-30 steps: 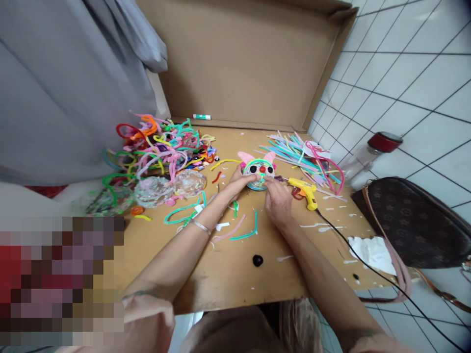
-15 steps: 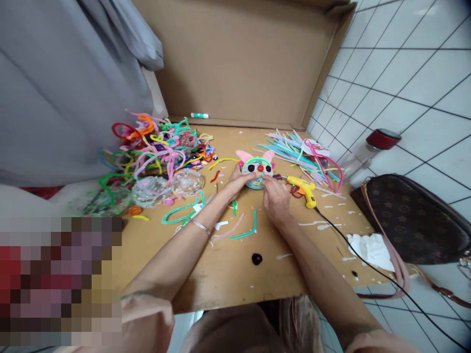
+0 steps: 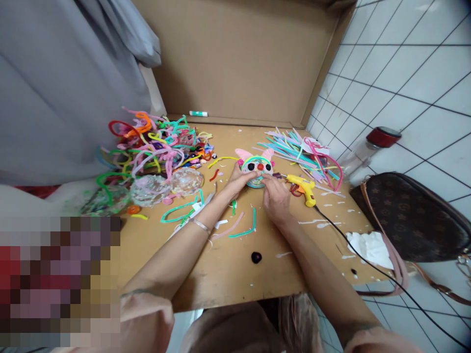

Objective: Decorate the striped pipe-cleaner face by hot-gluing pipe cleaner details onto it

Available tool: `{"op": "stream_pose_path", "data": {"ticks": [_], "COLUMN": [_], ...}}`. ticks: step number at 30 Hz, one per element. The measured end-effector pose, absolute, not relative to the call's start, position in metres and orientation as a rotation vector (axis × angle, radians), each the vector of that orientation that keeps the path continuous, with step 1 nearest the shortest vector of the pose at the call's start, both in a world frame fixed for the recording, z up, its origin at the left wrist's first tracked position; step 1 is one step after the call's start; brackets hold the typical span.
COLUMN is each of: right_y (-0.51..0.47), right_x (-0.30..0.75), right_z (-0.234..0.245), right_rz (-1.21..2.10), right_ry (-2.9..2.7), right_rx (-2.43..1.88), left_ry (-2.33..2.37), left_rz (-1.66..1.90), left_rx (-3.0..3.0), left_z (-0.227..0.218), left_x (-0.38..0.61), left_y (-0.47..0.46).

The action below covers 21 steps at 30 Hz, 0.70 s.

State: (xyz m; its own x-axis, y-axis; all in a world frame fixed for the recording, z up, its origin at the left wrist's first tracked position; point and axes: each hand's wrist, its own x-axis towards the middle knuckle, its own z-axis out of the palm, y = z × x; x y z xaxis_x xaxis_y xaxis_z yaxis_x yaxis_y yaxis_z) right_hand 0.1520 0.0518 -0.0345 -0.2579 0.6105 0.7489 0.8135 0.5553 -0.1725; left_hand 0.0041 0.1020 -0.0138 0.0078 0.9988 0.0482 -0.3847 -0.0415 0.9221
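Both hands are at a small craft animal face (image 3: 260, 167) with pink ears, black round eyes, a red nose and a green-yellow band across its top. My left hand (image 3: 241, 179) grips its left side, with the thumb across the lower front. On the lower right, my right hand (image 3: 275, 193) has its fingers closed and pressed against the front of the face; whether a small piece is between the fingertips is hidden. A yellow hot glue gun (image 3: 302, 188) lies just right of my right hand, its nozzle pointing toward the face.
Left on the table (image 3: 221, 279) is a heap of coloured pipe cleaners (image 3: 162, 142) beside clear plastic balls (image 3: 187, 182). More pipe cleaners (image 3: 290, 149) lie at back right. A glue stick (image 3: 198, 113), a black pompom (image 3: 256, 257), a handbag (image 3: 415, 215), a tissue (image 3: 370, 249) and a bottle (image 3: 371, 149) are around.
Almost nothing differs. Both hands stay on the animal face in the same hold, and the whole view has shifted very slightly.
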Motion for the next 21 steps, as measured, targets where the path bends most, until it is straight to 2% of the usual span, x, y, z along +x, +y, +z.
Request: {"op": "stream_pose_path", "data": {"ticks": [12, 21], "right_y": [0.0512, 0.0519], "right_x": [0.1529, 0.1589], "right_z": [-0.0345, -0.0367], "right_rz": [-0.141, -0.18], "right_ry": [-1.853, -1.815], "right_rx": [-1.109, -1.083], "left_ry": [0.945, 0.931], "left_rz": [1.386, 1.403], "left_rx": [0.936, 0.953], "left_z": [-0.016, -0.0133], "left_x": [0.0049, 0.0039], "left_y": [0.105, 0.1024]}}
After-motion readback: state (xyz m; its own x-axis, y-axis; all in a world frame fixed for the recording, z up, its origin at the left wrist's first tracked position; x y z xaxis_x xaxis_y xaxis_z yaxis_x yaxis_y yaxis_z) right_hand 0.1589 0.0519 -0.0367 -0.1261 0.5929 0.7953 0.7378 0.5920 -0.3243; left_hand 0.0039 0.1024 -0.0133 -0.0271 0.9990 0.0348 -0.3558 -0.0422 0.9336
